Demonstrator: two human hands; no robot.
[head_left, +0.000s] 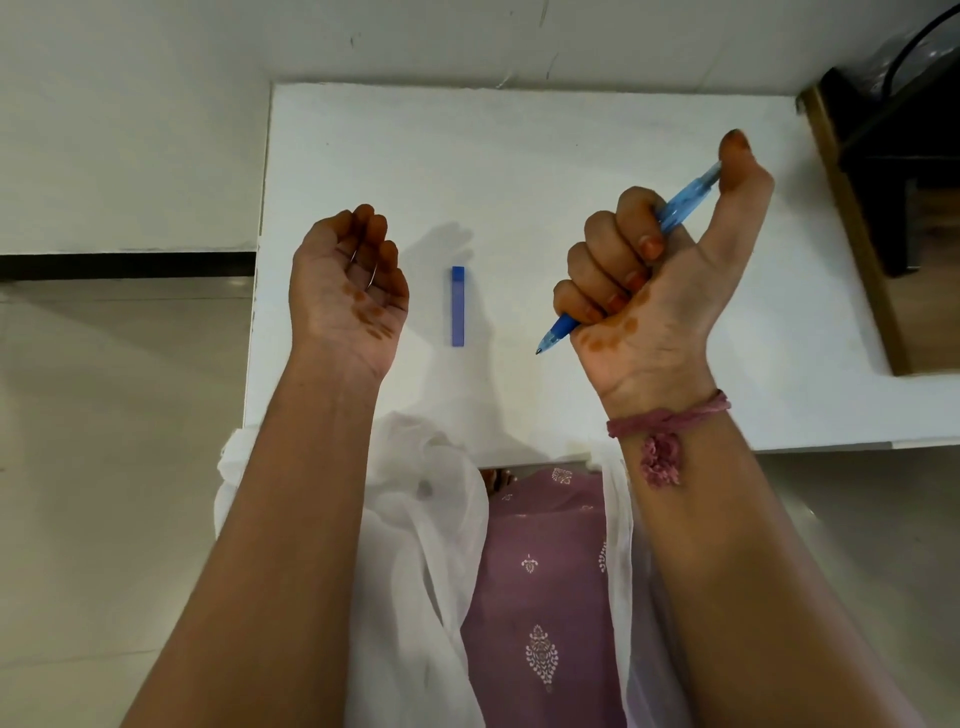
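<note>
My right hand is raised over the white table, palm towards me, fingers curled round a translucent blue pen. The pen's tip points down-left near the heel of the hand, and its top end rests against my thumb. My left hand hovers palm-up over the table's left part, fingers loosely curled, holding nothing; a thin ring shows on one finger. A small blue rectangular case lies flat on the table between the two hands, its long side running away from me.
A brown-edged dark piece of furniture stands at the table's right end. Pale floor lies to the left, below a white wall with a dark baseboard. My white scarf and purple patterned clothing hang at the table's near edge.
</note>
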